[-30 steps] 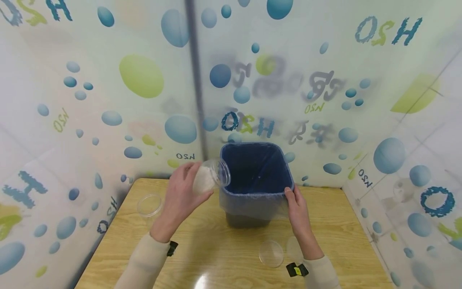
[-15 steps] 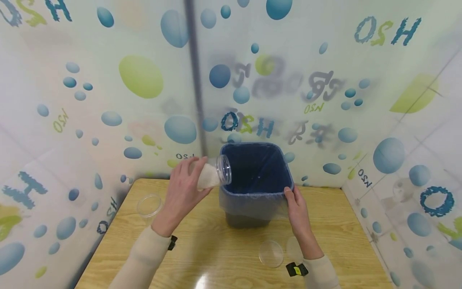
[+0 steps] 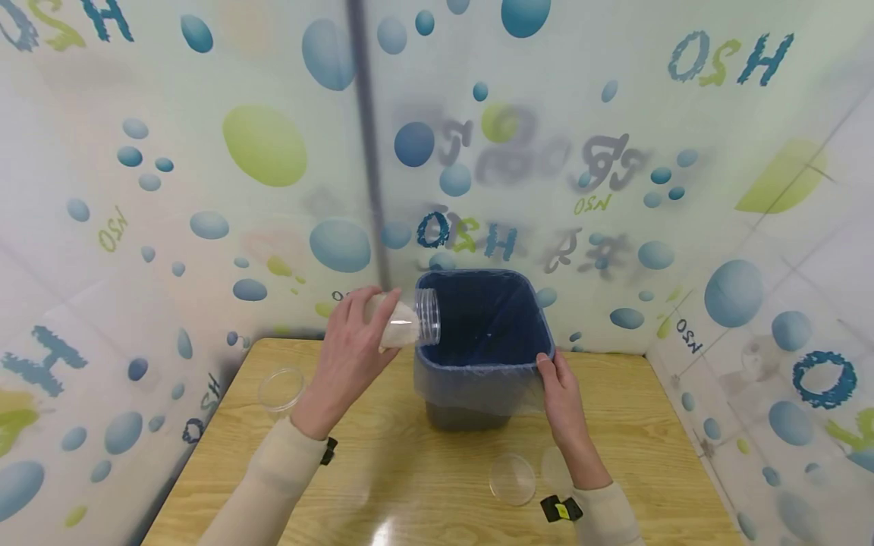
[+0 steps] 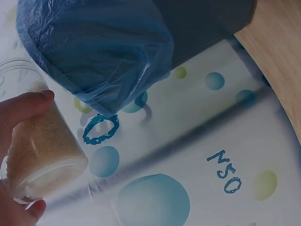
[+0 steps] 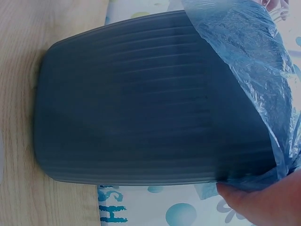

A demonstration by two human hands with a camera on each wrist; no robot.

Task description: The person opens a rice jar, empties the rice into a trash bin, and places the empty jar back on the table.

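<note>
My left hand [image 3: 351, 349] grips a clear jar [image 4: 51, 146] with a whitish grainy filling. The jar lies tipped almost level, its open threaded mouth just over the left rim of a dark trash bin [image 3: 471, 421]. In the left wrist view the grains reach up toward the jar's neck. A thin blue plastic bag [image 5: 254, 61] lines the bin and folds down over its outside. At the bin's front right corner, my right hand [image 3: 565, 402] holds the rim, thumb on top, fingers largely hidden.
The bin stands on a wooden table [image 3: 410, 485] against a patterned wall covering. A clear round container [image 3: 281, 388] is at the table's left. Near the front lie a clear round disc [image 3: 513, 480] and a second pale disc [image 3: 556, 470], partly behind the right wrist.
My left hand has raised the jar slightly and tilted it further, from slanted to nearly level, its mouth shifting a little over the bin's rim. The right hand and bin have stayed put.
</note>
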